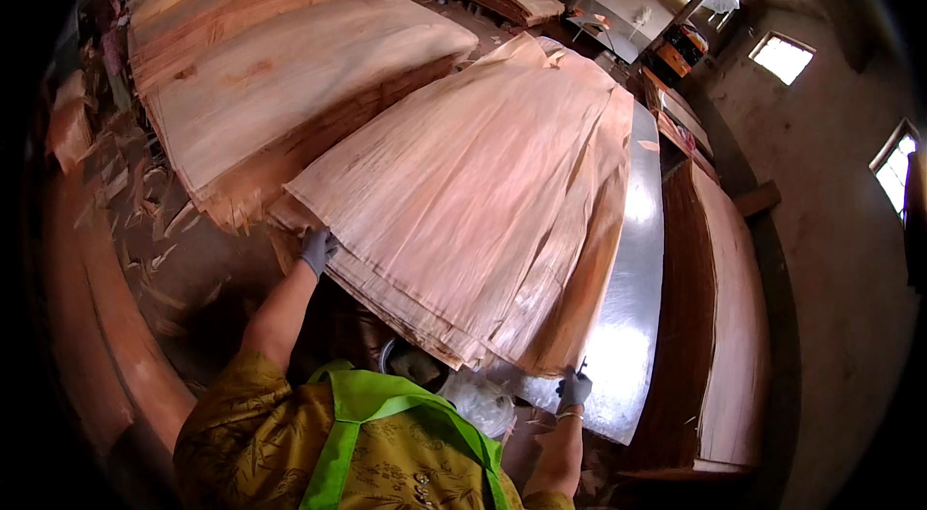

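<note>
A broad stack of thin pinkish wood veneer sheets (463, 191) lies before me, its top sheet rippled and creased along the right side. My left hand (319, 249), in a grey glove, is closed on the near left edge of the veneer, with some fingers hidden by the wood. At the near right corner my right hand (575, 389), also gloved in grey, pinches the edge of a veneer sheet; its fingertips are small and partly hidden. Under the stack's right side shows a shiny metal tabletop (628, 317).
Tall veneer piles (290, 85) stand to the left and back, and another pile (724, 317) rises along the right wall. Wood scraps (154, 211) litter the floor at left. Close to my body are a dark bucket (415, 365) and a clear plastic bag (480, 401).
</note>
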A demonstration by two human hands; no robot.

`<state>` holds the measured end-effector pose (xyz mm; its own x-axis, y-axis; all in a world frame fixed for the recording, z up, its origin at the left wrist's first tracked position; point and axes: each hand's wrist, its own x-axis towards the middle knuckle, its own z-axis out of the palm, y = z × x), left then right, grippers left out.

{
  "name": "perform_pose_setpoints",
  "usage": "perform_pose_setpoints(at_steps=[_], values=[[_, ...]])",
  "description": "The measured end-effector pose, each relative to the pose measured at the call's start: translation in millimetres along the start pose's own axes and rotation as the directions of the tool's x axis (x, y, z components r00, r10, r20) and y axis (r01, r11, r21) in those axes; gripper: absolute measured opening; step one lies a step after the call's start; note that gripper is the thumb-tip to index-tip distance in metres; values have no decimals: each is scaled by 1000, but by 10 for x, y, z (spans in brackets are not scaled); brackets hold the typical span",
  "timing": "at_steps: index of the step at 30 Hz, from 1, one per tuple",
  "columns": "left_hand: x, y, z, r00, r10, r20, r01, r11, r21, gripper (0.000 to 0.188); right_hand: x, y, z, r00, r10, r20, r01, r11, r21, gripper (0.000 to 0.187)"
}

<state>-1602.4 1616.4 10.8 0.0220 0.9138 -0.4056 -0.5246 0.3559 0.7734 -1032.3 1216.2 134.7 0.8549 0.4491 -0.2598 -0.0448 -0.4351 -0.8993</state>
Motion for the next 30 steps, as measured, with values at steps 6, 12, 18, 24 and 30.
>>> perform_pose_setpoints(at_steps=[6,12,18,24,30], values=[[-615,-434,615,993,-60,106,67,996,-56,58,-182,864,-840,977,-94,-192,-45,787,-616,62],[-775,-496,646,973,-164,161,166,986,5,39,-1603,1269,-592,919,-353,-174,175,762,-623,24],[-1061,-915,1164,959,-81,270,141,968,-210,16,-2246,2746,-911,981,-76,-177,84,996,39,13],[-1186,-1487,1607,965,-255,-60,245,959,-139,11,-1615,1785,-573,957,-156,-245,175,983,57,18],[-858,-1558,1421,964,-259,-67,266,951,156,14,-1521,1238,-755,979,7,-204,22,990,139,14]])
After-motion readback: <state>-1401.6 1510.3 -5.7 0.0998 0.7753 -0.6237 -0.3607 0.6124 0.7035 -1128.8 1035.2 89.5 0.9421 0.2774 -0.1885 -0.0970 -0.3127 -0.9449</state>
